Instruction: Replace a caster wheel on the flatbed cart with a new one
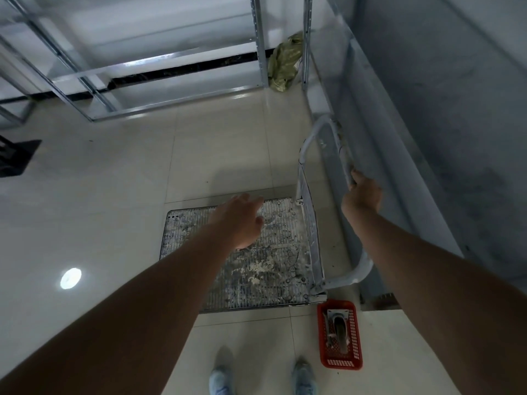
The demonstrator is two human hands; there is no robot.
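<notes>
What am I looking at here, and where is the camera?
One picture, from a camera worn on a person's head, looking down past both bare arms to their shoes. No robot. On the tiled floor stands a flatbed cart, its deck dirty. The right hand grips the cart's handle. The left hand reaches open over the deck, holding nothing. Beside the cart, a red basket holds a caster wheel. Metal shelving stands behind.

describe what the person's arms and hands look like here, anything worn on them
Both arms are bare from the lower frame edge to the wrists: no sleeves show in the head view. The left hand and the right hand wear no gloves, and no watch, band or ring is visible on either. The picture is slightly blurred, so small details could be missed.
</notes>
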